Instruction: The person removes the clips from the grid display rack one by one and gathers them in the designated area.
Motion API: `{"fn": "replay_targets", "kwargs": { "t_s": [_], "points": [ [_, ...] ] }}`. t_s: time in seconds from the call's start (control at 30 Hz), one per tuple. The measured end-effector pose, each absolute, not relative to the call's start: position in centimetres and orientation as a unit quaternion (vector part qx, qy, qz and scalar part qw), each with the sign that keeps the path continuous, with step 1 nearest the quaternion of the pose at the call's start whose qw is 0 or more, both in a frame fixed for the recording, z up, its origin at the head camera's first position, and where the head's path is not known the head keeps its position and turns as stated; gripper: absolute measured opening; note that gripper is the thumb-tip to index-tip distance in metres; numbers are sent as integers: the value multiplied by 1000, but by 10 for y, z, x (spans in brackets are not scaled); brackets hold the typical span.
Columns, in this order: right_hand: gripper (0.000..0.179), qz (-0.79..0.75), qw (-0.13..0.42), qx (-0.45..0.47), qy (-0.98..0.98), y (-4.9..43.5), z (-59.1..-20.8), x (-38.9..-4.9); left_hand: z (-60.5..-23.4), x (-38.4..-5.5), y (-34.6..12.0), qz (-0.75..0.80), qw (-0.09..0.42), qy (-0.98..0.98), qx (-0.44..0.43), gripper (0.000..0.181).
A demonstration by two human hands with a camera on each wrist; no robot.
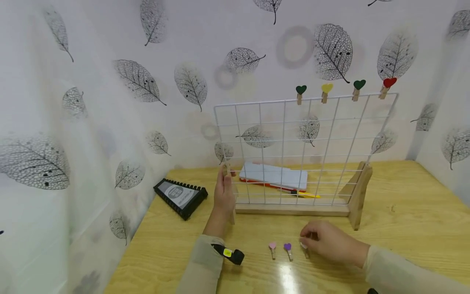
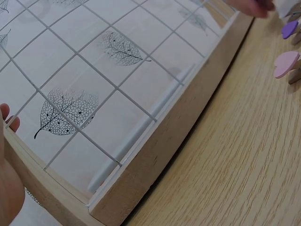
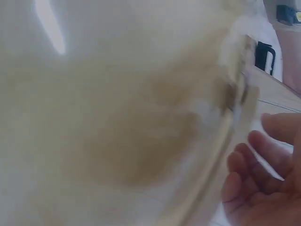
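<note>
A white wire grid rack stands in a wooden base. My left hand grips its left wooden side support, thumb and fingers on opposite sides; the left wrist view shows fingertips past the edge. On the table lie small wooden clothespins with hearts: a pink-heart clothespin, a purple-heart clothespin and a white one. Directly over the white one is my right hand, its fingers loosely bent. The blurred right wrist view shows thumb and fingers apart, nothing visible between them.
Along the grid's top wire sit several heart clothespins, green, yellow and red among them. Behind the grid lie a pale flat case and a yellow pen. A black-edged box lies at left.
</note>
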State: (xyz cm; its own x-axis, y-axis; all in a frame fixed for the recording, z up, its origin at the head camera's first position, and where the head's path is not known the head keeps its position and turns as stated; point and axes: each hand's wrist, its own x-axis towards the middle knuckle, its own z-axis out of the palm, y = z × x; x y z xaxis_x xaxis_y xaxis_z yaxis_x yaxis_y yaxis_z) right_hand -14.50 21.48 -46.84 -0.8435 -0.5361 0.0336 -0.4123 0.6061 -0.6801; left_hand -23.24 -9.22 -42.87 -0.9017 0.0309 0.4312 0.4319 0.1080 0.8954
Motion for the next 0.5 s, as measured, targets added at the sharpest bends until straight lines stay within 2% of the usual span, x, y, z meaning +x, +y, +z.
{"fn": "replay_targets", "kwargs": {
  "t_s": [0.1,0.2,0.33,0.4,0.5],
  "points": [
    [10,-325,-5,-302,896,215,-453,-146,-429,-232,-92,-649,150,-729,-159,40],
    [7,-284,-157,-372,870,215,-430,-154,-428,-232,-92,-646,149,-733,-154,41],
    [28,-228,-340,-437,801,212,-387,-168,-427,-231,-91,-643,145,-737,-148,43],
    [39,-200,-398,-450,774,209,-360,-173,-428,-231,-92,-642,146,-738,-146,43],
    [38,-172,-460,-461,739,201,-320,-177,-428,-230,-92,-642,151,-737,-146,42]
  ]
}}
